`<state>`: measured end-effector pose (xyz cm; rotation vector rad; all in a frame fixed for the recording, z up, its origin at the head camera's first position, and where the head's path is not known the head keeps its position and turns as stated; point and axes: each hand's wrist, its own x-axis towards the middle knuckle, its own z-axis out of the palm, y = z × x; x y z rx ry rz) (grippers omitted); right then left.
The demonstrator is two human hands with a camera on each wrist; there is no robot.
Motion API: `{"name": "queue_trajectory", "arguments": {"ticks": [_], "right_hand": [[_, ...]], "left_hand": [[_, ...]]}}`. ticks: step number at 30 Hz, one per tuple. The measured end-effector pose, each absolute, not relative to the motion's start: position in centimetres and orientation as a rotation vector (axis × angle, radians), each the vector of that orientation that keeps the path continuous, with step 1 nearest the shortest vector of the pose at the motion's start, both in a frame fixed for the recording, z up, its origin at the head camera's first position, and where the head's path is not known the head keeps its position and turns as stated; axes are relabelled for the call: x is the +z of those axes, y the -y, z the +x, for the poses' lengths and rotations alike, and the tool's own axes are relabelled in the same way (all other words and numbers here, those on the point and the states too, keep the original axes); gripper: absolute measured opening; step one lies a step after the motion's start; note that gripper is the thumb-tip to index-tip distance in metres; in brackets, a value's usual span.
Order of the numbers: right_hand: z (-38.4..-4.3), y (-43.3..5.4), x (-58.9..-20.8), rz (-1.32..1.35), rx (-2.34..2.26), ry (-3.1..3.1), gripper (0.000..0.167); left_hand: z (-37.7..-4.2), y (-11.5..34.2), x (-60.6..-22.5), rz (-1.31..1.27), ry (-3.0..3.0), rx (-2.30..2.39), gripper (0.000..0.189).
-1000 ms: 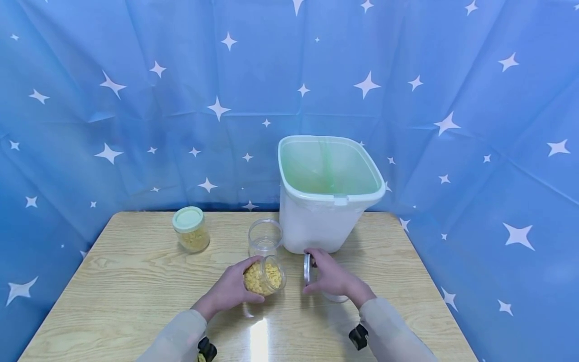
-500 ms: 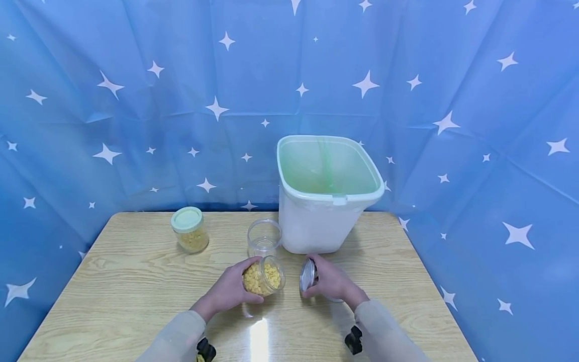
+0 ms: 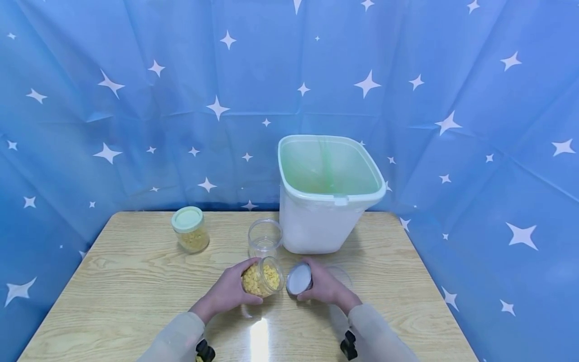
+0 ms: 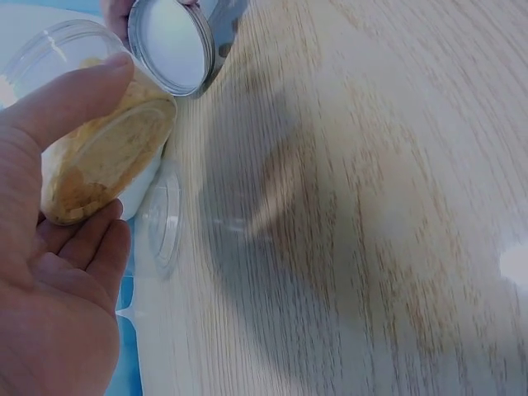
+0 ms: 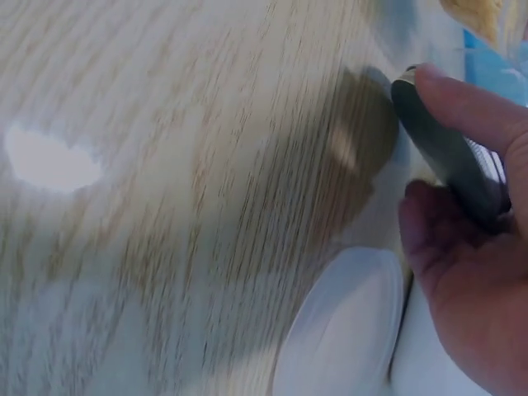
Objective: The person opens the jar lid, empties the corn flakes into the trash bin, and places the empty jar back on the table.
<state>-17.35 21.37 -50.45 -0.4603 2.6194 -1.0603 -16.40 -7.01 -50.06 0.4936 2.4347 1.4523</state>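
My left hand [image 3: 228,289] grips a clear jar of yellow flakes [image 3: 253,281], tilted so its open mouth faces right. In the left wrist view the thumb lies along the jar's side and the flakes show through its base [image 4: 111,161]. My right hand [image 3: 323,281] holds a round silver-rimmed lid [image 3: 299,279] by its edge, its pale face turned toward the jar and the head camera. The lid [image 5: 445,153] looks dark from behind in the right wrist view. Jar mouth and lid are close but apart.
Behind the left hand stands a clear open jar [image 3: 264,246]. A white bin with a pale green rim [image 3: 316,226] stands behind the right hand. A green-lidded jar of flakes [image 3: 192,236] is at back left. Beside the right hand lies a translucent disc [image 3: 341,275].
My right hand has moved left toward the jar and turned the lid from edge-on to face the head camera. The left hand and its jar have stayed nearly still.
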Motion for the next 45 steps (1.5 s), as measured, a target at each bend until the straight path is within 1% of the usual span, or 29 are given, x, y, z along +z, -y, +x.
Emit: {"name": "queue_trajectory", "arguments": {"ticks": [7, 16, 21, 32, 36, 40, 42, 45], "right_hand": [[-16.9, -20.4, -50.6, -0.52, -0.878, -2.759, 0.092], [-16.5, -19.7, -51.1, -0.449, -0.347, -2.973, 0.095], [-16.5, -19.6, -51.3, -0.461, -0.191, -2.971, 0.093], [-16.3, -19.3, -50.5, -0.477, -0.18, -2.964, 0.09], [-16.2, -19.3, -50.0, -0.455, -0.229, -2.939, 0.098], [-16.3, -19.7, -49.3, -0.409, -0.372, -2.882, 0.107], [-16.4, -20.1, -48.9, -0.405, -0.457, -2.86, 0.104], [-16.7, -21.0, -47.9, -0.397, -0.588, -2.836, 0.092]], "left_hand": [[-16.4, 7.3, -50.2, 0.479, -2.448, 1.441, 0.096], [-16.3, 7.5, -50.4, 0.479, -2.467, 1.442, 0.097], [-16.3, 7.7, -50.2, 0.485, -2.465, 1.442, 0.096], [-16.3, 8.0, -50.0, 0.461, -2.413, 1.458, 0.096], [-16.3, 8.1, -50.0, 0.458, -2.413, 1.451, 0.096], [-16.3, 8.2, -49.9, 0.456, -2.421, 1.437, 0.096], [-16.4, 8.4, -49.8, 0.448, -2.428, 1.43, 0.096], [-16.4, 8.7, -49.7, 0.439, -2.432, 1.434, 0.096]]}}
